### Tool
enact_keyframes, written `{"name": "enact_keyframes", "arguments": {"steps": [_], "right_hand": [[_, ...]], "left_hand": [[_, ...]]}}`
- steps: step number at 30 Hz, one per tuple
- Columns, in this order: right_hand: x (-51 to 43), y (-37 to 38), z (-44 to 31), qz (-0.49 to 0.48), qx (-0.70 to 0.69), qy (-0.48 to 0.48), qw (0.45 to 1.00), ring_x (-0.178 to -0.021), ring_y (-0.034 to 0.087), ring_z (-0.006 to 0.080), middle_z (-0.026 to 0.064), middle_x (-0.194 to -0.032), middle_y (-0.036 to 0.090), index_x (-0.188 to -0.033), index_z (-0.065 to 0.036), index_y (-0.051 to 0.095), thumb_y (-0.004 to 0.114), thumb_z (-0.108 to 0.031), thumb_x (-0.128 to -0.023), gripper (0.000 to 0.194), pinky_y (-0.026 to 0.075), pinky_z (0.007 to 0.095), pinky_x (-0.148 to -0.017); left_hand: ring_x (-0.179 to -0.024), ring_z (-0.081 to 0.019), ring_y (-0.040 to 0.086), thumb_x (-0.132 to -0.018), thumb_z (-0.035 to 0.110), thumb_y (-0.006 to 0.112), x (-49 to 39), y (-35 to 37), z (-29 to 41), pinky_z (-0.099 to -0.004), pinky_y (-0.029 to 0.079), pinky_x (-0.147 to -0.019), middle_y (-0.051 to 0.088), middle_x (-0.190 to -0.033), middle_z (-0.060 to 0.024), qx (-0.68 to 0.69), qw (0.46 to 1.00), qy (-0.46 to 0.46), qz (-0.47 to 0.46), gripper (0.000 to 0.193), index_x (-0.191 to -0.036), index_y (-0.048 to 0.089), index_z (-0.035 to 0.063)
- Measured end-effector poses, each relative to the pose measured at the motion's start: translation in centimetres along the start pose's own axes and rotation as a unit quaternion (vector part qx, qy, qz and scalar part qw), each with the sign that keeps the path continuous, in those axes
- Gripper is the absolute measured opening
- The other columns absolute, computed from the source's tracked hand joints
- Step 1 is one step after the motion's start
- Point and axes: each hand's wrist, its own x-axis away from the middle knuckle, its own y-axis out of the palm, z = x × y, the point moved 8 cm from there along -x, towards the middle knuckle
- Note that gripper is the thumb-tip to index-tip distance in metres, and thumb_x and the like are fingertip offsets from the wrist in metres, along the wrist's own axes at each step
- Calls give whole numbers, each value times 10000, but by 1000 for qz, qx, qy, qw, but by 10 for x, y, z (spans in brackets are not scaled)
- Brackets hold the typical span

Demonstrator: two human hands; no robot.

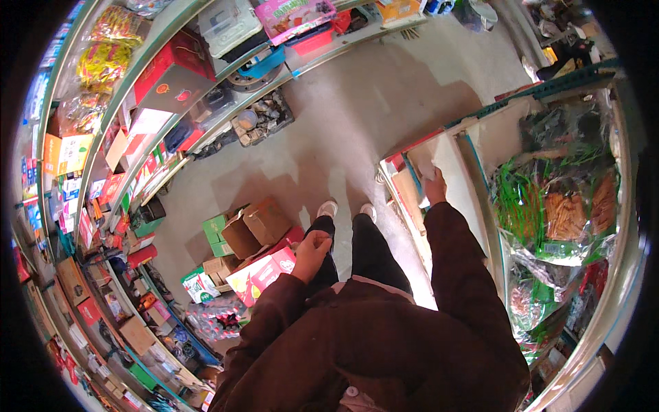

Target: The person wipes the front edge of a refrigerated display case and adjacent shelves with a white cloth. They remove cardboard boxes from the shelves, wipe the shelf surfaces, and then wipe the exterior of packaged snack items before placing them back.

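Note:
My left hand [313, 253] hangs in front of my left thigh with its fingers curled in, and nothing shows between them. Just beside it, lower down, sits a red and white carton [260, 273] printed with fruit. Over on the right, my right hand [435, 186] reaches onto a low shelf [458, 180]. Its fingertips are near a pale, blurred patch, and whether they hold something cannot be made out. A brown cardboard piece [406, 189] stands at the shelf's outer edge, close to that hand.
Brown cardboard boxes [265, 221], a green carton [217, 234] and shrink-wrapped bottles [213, 316] crowd the floor at left. Packed shelving [128, 134] curves around the left and back. Plastic-wrapped green and brown goods [556, 206] fill the right shelf. Concrete floor [329, 139] runs between.

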Motion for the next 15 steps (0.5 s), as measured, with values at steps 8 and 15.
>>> {"name": "enact_keyframes", "arguments": {"steps": [8,15], "right_hand": [[76,2,-141,-103,-247,-33,963,-1040,572,230,128,-1126,600,-1232,5,477,546,-35,-750,488,455,330,-882],[179,-18,-188,-301,-307,36,902,-1037,552,198,106,-1114,567,-1247,19,466,524,6,-714,536,450,303,-888]], "left_hand": [[-766,-135,595,-848,134,646,-3,14,52,-268,488,-687,617,-850,-60,62,995,79,-21,247,-1043,569,3],[-909,-201,609,-798,181,705,1,14,118,-325,485,-798,583,-1077,-129,-103,957,270,-2,445,-1174,529,21]]}}
